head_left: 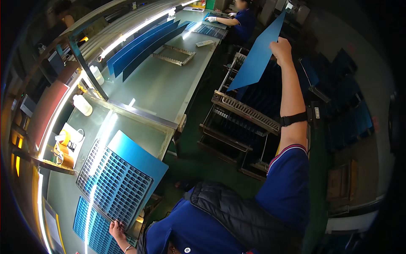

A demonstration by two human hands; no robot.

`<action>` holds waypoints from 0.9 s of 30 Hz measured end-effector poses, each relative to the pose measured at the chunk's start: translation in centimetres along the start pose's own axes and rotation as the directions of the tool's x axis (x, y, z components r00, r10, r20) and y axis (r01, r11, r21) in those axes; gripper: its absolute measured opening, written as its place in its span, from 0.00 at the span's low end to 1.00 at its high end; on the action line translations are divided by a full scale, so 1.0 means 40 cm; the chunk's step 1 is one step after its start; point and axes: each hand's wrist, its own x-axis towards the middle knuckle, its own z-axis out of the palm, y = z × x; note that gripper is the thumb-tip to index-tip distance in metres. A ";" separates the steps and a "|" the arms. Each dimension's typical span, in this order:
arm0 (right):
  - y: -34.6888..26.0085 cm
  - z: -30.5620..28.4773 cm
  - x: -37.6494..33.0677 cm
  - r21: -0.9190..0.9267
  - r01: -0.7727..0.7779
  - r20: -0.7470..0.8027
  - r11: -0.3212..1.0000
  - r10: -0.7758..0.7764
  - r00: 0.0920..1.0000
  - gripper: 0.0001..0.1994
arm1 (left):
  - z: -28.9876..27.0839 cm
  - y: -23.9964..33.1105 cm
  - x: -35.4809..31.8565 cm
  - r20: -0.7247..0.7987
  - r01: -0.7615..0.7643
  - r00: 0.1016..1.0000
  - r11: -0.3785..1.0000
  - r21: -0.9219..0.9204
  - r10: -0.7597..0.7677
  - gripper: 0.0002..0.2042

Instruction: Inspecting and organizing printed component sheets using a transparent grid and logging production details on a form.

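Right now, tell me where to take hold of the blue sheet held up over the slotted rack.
Grip the blue sheet at its upper right edge, coming from the right, where the right hand already pinches it. The sheet is thin and flat and hangs tilted, its lower corner pointing down toward the slotted rack, so the top edge is probably the free part to pinch.

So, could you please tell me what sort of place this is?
Most likely a factory assembly line. A long workbench carries blue sheets and a perforated metal stencil, the right hand lifts a blue sheet over a slotted rack, and a co-worker works further along.
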 end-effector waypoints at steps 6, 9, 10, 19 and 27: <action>-0.006 0.019 0.040 -0.003 -0.078 0.096 0.997 0.077 0.992 0.10 | 0.008 0.010 0.009 0.010 0.005 1.000 1.000 -0.018 -0.005 0.02; 0.005 0.053 0.112 -0.044 -0.115 0.140 0.992 0.120 0.983 0.09 | -0.038 -0.043 0.037 -0.030 -0.004 1.000 1.000 -0.019 0.003 0.03; 0.009 0.062 0.136 -0.085 -0.137 0.160 0.987 0.149 0.976 0.09 | -0.036 -0.042 0.033 -0.067 0.013 0.998 1.000 -0.002 -0.013 0.03; 0.060 0.112 0.268 -0.102 -0.192 0.301 0.976 0.214 0.929 0.10 | -0.053 -0.031 -0.049 0.221 -0.436 0.900 0.790 0.431 0.376 0.21; 0.079 0.138 0.299 -0.131 -0.238 0.295 0.962 0.267 0.917 0.10 | 0.046 0.061 -0.091 -0.019 0.057 0.998 0.994 0.091 -0.055 0.23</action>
